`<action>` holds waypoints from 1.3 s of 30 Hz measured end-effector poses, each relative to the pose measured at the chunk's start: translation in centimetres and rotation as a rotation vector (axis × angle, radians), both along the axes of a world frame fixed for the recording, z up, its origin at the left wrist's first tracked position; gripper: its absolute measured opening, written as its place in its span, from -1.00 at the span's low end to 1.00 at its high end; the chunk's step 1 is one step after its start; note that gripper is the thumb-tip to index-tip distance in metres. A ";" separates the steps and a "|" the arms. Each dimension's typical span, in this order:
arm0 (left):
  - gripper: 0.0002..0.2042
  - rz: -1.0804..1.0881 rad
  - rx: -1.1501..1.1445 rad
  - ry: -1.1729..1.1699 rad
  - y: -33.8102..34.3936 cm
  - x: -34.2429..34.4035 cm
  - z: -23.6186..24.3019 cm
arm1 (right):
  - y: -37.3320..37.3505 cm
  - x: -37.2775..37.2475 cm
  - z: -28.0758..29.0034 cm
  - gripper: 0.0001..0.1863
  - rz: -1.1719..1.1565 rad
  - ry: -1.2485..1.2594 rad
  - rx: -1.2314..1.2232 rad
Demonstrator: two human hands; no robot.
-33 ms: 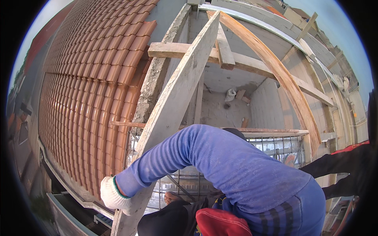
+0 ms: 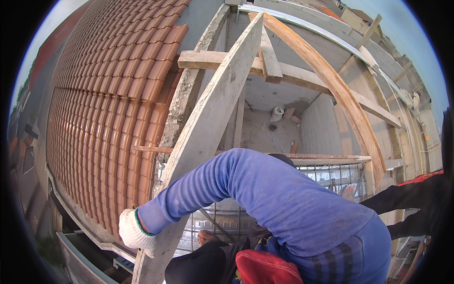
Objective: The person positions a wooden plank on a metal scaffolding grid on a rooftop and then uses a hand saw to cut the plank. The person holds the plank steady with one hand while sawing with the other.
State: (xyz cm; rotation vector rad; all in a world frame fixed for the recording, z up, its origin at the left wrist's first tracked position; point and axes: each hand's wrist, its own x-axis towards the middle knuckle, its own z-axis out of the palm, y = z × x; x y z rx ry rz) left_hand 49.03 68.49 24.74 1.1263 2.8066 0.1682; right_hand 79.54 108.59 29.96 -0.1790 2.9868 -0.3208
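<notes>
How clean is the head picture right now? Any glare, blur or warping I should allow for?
Head view: glare streaks the roof tiles; fisheye distortion likely adds to the bow in the orange-brown plank; black corners with a blue fringe surround the image; the gloved hand shows no obvious motion blur, and distant scenery at the far left looks soft.

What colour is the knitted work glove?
The knitted work glove is white, green-edged; the head view shows it best.

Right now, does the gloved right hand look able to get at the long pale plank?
Likely yes: the gloved right hand is at the near end of the plank, and nothing visible stands between them.
</notes>
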 end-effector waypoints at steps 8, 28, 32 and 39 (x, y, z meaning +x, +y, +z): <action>-0.13 -0.055 -0.241 0.064 4.8 0.0 1.4 | 11.5 7.7 2.9 -0.17 -0.411 -0.036 0.012; -0.17 0.037 -0.136 0.069 6.2 2.5 0.2 | 10.0 6.0 0.5 -0.44 -0.516 -0.118 0.158; -0.17 -0.067 0.081 0.223 7.5 7.3 -0.9 | 10.0 7.2 1.3 -0.47 -0.485 -0.056 0.139; -0.13 -0.330 0.397 0.334 16.1 14.6 -0.6 | 11.7 7.9 0.4 -0.44 -0.434 0.023 0.181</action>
